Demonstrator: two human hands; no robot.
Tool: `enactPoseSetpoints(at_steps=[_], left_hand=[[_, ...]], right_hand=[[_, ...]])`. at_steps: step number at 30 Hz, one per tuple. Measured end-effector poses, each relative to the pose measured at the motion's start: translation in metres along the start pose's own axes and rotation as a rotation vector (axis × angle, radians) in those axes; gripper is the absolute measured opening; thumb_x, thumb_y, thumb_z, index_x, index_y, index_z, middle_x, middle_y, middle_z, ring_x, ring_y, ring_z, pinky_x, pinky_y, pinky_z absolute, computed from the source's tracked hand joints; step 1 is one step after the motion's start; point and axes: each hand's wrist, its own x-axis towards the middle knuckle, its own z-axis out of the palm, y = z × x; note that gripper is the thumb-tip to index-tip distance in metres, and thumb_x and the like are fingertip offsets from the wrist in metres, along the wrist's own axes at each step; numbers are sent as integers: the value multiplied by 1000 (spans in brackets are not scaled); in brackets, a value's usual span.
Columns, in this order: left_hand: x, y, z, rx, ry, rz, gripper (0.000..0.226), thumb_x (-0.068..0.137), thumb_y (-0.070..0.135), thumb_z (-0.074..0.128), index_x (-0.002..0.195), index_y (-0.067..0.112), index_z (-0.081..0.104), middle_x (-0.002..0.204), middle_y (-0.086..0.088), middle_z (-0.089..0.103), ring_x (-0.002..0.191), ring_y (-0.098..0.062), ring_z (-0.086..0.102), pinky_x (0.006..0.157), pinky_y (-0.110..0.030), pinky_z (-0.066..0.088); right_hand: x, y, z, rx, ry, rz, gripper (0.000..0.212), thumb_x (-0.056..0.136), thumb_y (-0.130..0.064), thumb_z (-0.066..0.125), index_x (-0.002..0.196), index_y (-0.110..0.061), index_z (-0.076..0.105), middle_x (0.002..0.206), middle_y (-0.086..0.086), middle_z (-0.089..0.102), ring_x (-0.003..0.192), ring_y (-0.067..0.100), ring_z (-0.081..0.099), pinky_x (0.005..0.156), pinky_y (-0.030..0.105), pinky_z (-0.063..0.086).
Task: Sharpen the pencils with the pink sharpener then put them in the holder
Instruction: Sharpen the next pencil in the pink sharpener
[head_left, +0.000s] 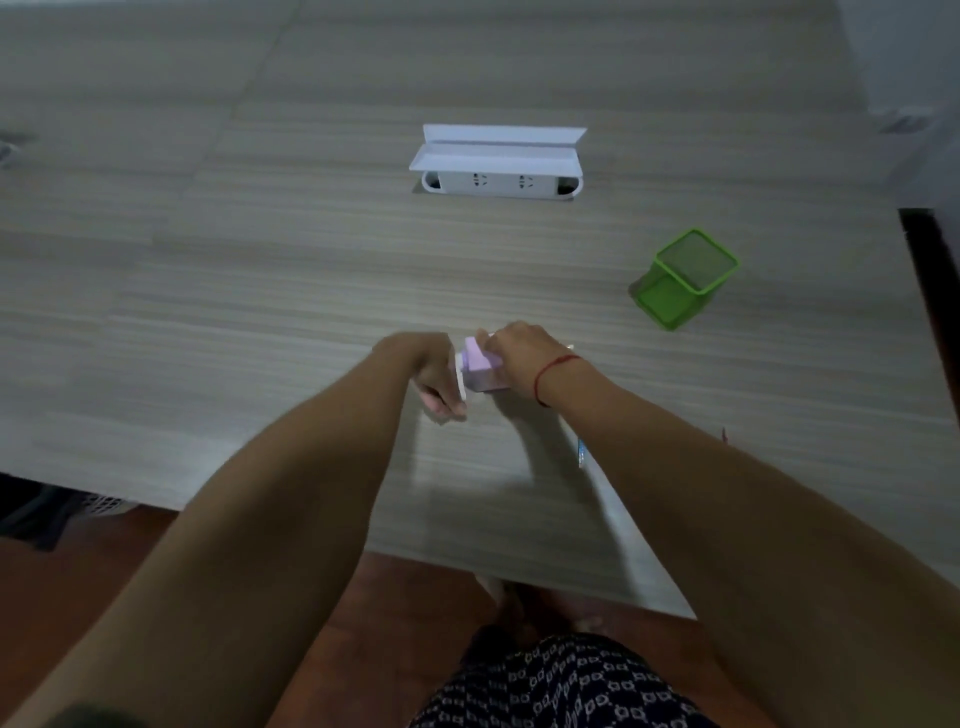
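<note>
The pink sharpener (482, 370) stands on the wooden table, a little below the middle of the view. My right hand (522, 349) grips its top and right side from above. My left hand (434, 382) is at its left side with fingers curled around the white crank handle (461, 387). The green mesh holder (683, 278) stands upright to the right and farther back, with nothing visible inside it. A pencil (582, 453) lies partly hidden beside my right forearm; only a short bluish piece shows.
A white flip-up socket box (498, 158) is set into the table at the back centre. The table's near edge (519, 574) runs diagonally below my arms, with brown floor beneath. A dark edge (930, 291) borders the table at right.
</note>
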Motion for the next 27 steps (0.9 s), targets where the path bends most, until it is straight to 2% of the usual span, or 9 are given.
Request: enactPoseSetpoints(at_steps=[2, 4, 9, 12, 15, 18, 21, 24, 27], left_hand=[[16, -5, 12, 14, 231, 13, 20, 69, 24, 80, 59, 12, 67, 43, 2, 63, 48, -7, 63, 84, -28, 56], [25, -7, 9, 63, 429, 38, 24, 67, 23, 79, 52, 11, 64, 30, 5, 53, 47, -10, 62, 81, -29, 57], [29, -5, -5, 73, 644, 93, 21, 69, 3, 72, 89, -2, 72, 95, -24, 71, 96, -35, 68, 85, -38, 54], [24, -2, -15, 112, 703, 132, 21, 77, 12, 69, 91, -2, 72, 97, -25, 70, 96, -36, 67, 83, -37, 52], [4, 4, -43, 151, 637, 161, 17, 78, 9, 70, 88, -3, 75, 85, -22, 73, 80, -24, 72, 81, -34, 55], [-16, 6, -59, 28, 335, 133, 10, 77, 4, 74, 84, -3, 72, 54, -7, 70, 45, -2, 64, 75, -27, 59], [-28, 1, -47, -174, 58, 74, 15, 77, -2, 73, 89, -10, 68, 56, -8, 71, 51, -10, 69, 63, -21, 60], [-33, -5, -41, -281, 88, 105, 22, 71, 3, 80, 88, -7, 71, 62, -9, 73, 56, -11, 71, 61, -19, 60], [-34, -7, -38, -328, 92, 119, 24, 71, 4, 80, 90, -7, 71, 62, -8, 73, 55, -10, 71, 60, -18, 59]], right_hand=[[1, 0, -2, 12, -10, 1, 50, 87, -31, 57, 132, -9, 50, 123, 23, 58, 113, 37, 56, 89, 33, 45], [1, 1, 0, 11, -2, 5, 53, 88, -27, 57, 137, -9, 45, 125, 23, 56, 115, 38, 55, 91, 35, 45], [-1, 0, 9, -17, 8, 21, 58, 94, -26, 50, 146, -12, 29, 126, 25, 50, 113, 43, 56, 91, 39, 46], [0, 0, 11, -36, 11, 32, 55, 97, -23, 46, 148, -13, 27, 127, 25, 49, 114, 41, 55, 93, 39, 46], [2, 0, 12, -43, 6, 47, 55, 97, -19, 44, 149, -14, 26, 129, 24, 49, 117, 39, 54, 94, 38, 45], [-1, -2, 9, -51, 10, 54, 58, 95, -21, 46, 149, -13, 25, 131, 25, 47, 119, 39, 53, 94, 39, 45], [-5, -5, 12, -73, -10, 45, 61, 96, -16, 44, 151, -17, 18, 147, 26, 28, 120, 42, 51, 96, 41, 44], [-4, -4, 25, -23, 51, 31, 62, 97, -5, 41, 152, -13, 15, 160, 16, 2, 126, 40, 47, 101, 44, 42], [-3, -2, 42, -65, 140, 8, 59, 97, 1, 35, 151, -10, 14, 161, 12, -2, 139, 39, 30, 113, 47, 29]])
